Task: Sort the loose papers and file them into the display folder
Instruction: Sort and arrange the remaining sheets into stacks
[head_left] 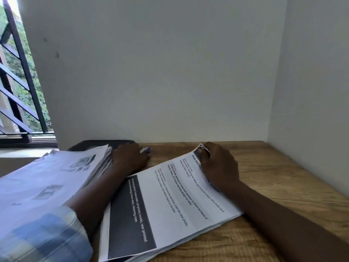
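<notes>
Nearest, a checked sleeve (pixel 47 235) covers the left forearm, which runs forward between two lots of paper. To its right the printed sheets (pixel 170 201) lie flat and askew on the wooden desk (pixel 273 186), text up, their near corner reaching the desk's front; to its left a thick paper pile (pixel 47 178) sits higher and tilted, its loose edges fanned toward the arm.

Further on, the hands are apart. The left hand (pixel 130 159) rests back-up on the desk just beside the pile's fanned edge; whether its fingers grip anything I cannot tell, though a small purple thing (pixel 148 149) shows at their tips. The right hand (pixel 219 167) pinches the far corner of the printed sheets, the corner curled up between its fingers.

Behind the left hand, against the wall (pixel 170 72), lies a dark folder (pixel 100 144), probably the display folder, half hidden by the pile; a barred window (pixel 17 82) stands far left.

Sorting looks barely begun and nothing seems filed. The risks, as I judge them: the tilted pile could slide and scatter if the left arm shifts, mixing what is being separated; a one-corner pinch may lift several sheets at once, or crease and tear the corner if pulled sharply; the askew sheets could slip off the desk's front edge.
</notes>
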The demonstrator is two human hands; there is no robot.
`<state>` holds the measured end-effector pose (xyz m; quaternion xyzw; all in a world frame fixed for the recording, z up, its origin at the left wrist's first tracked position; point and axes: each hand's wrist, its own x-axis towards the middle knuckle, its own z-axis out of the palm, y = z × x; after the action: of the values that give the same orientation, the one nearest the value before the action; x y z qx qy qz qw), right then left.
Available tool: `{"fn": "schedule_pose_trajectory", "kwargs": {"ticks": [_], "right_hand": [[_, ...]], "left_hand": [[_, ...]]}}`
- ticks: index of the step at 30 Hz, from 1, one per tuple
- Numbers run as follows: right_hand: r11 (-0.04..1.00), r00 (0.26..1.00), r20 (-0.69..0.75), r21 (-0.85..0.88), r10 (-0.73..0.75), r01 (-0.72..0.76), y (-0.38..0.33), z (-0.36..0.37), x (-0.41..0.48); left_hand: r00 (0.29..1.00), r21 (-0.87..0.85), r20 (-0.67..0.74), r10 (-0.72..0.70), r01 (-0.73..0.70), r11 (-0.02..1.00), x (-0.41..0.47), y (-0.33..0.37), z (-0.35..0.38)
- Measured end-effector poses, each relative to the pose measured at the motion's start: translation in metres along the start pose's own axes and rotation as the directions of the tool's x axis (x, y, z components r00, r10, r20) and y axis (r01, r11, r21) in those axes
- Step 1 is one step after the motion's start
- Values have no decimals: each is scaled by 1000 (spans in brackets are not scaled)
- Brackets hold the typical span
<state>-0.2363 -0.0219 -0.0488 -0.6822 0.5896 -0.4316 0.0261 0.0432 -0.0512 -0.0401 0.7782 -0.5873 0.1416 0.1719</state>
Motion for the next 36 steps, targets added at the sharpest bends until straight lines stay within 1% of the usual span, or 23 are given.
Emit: {"fn": "schedule_pose_trajectory", "kwargs": {"ticks": [2,3,4,5,6,7,8,9,10,11,14,16,18,21,24,26,28,32,36], "right_hand": [[998,997,-50,-10,-67,66,-2,0,-2],[996,994,-66,-13,-90,89,-3,-1,-2],[994,991,-77,-19,-110,109,-5,-2,-3],[991,987,-92,-23,-130,129,-6,-3,-3],[989,983,-106,-24,-151,149,-7,-4,-4],[985,978,-119,-21,-172,171,-7,-5,-4],[981,972,-133,-17,-195,195,-7,-5,-4],[976,964,-148,-17,-219,219,-8,-6,-5],[970,956,-164,-23,-243,243,-8,-5,-5],[964,947,-180,-30,-266,265,-9,-6,-6],[950,923,-230,-30,-309,311,-11,-6,-8],[940,907,-256,-32,-335,339,-11,-6,-9],[933,897,-269,-25,-351,358,-11,-5,-9],[926,886,-279,-33,-370,377,-10,-4,-9],[923,878,-298,-29,-374,383,-9,-4,-9],[923,876,-302,-32,-375,384,-9,-4,-9],[924,881,-291,-28,-372,381,-9,-5,-10],[934,903,-259,5,-343,356,-9,-5,-9],[929,889,-278,-26,-363,370,-7,-4,-10]], "left_hand": [[1000,-90,-16,-2,1,996,4,-5,5],[1000,-178,-14,-4,2,984,5,-5,3],[1000,-331,-6,20,-21,943,7,-6,2],[999,-526,11,54,-40,850,7,-4,-2],[994,-728,40,106,-43,684,7,-1,-8],[981,-870,85,172,-11,493,4,3,-16],[958,-951,124,257,42,305,0,8,-26],[935,-981,142,324,89,172,-5,13,-36],[921,-989,141,364,115,91,-9,17,-44],[910,-992,129,395,124,38,-12,21,-50],[888,-983,119,444,169,-75,-17,29,-62],[885,-973,124,450,198,-121,-18,31,-63],[891,-973,118,439,193,-131,-18,33,-63],[914,-979,92,396,156,-133,-20,38,-60],[944,-978,37,329,102,-184,-21,44,-61],[951,-974,8,308,78,-213,-21,45,-63],[942,-979,5,335,72,-189,-23,46,-64],[921,-993,30,388,71,-93,-29,51,-61],[920,-998,28,391,47,-40,-28,55,-63]]}}
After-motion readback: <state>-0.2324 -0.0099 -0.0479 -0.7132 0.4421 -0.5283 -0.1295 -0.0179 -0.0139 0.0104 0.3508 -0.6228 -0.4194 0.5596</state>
